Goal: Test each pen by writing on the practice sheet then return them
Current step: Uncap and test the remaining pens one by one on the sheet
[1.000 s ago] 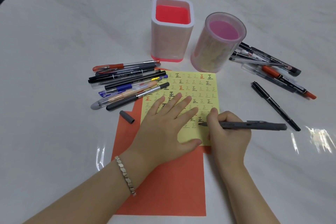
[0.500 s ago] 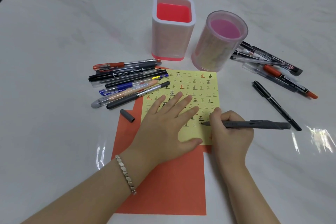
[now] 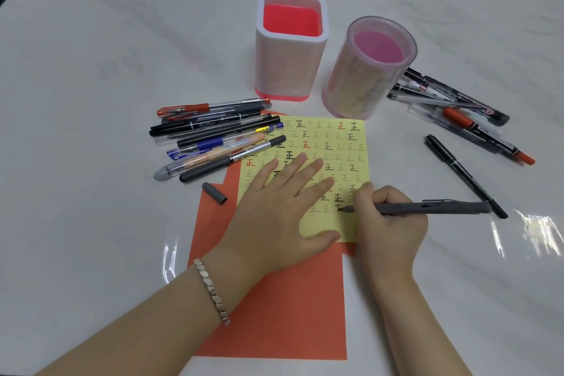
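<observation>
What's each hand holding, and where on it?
Right hand pinches the grey pen near its tip. Left hand holds nothing; it presses flat on the sheet.

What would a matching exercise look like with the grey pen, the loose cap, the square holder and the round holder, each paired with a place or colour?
Things:
1 grey pen
2 loose cap
3 square holder
4 round holder

Matches:
A pink inside
B gripped by the right hand
C red inside
D lying beside the orange sheet

Pairs: 1-B, 2-D, 3-C, 4-A
</observation>
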Action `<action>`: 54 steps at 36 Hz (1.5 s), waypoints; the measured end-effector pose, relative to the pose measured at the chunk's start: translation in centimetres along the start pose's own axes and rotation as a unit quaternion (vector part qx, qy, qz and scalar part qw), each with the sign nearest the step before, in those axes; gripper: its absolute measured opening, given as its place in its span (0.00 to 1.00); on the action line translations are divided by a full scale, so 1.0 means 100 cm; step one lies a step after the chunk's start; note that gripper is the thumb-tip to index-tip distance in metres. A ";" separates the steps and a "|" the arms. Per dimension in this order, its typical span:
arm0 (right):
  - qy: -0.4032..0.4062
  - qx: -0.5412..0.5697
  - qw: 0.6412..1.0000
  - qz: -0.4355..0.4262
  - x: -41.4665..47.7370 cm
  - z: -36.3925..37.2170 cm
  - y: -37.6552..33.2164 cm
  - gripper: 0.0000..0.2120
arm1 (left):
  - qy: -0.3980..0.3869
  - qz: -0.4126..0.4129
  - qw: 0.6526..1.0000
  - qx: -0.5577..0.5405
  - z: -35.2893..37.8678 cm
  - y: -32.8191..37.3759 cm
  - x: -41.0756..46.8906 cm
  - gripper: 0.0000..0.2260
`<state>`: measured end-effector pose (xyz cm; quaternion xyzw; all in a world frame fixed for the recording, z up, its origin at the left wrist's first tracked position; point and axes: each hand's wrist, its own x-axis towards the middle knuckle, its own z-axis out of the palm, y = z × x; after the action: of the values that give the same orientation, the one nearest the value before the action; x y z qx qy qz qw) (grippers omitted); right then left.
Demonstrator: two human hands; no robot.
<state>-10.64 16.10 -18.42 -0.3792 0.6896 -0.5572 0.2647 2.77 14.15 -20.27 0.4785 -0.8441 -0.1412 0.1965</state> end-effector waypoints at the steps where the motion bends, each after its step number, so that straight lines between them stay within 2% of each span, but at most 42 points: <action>1: 0.000 -0.003 1.000 -0.002 0.000 0.000 0.000 0.15 | -0.001 0.000 1.000 0.000 0.000 0.000 0.000 0.30; 9: 0.008 -0.003 1.000 -0.006 0.001 -0.001 0.002 0.19 | -0.005 -0.001 1.000 0.000 -0.001 0.000 0.000 0.30; 13: -0.001 -0.001 1.000 0.003 0.000 0.001 -0.001 0.16 | -0.001 0.000 1.000 -0.004 0.000 0.000 0.000 0.30; 28: 0.001 -0.015 1.000 0.006 -0.001 0.000 -0.002 0.15 | 0.000 -0.001 1.000 -0.005 0.000 0.000 -0.001 0.30; 38: -0.027 -0.024 0.999 0.004 -0.003 0.001 -0.006 0.16 | 0.001 0.001 1.000 -0.006 0.001 -0.001 -0.001 0.30; 44: 0.018 -0.001 1.000 0.023 -0.002 -0.002 -0.007 0.18 | -0.011 0.000 1.000 0.004 -0.001 -0.001 -0.001 0.30; 54: 0.033 0.037 0.997 0.055 -0.001 -0.003 -0.015 0.19 | -0.040 0.008 0.999 0.009 -0.003 -0.001 0.000 0.29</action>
<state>-10.46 16.21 -16.92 -0.3125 0.6966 -0.5790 0.2860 2.95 14.12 -20.08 0.4674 -0.8563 -0.1509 0.1595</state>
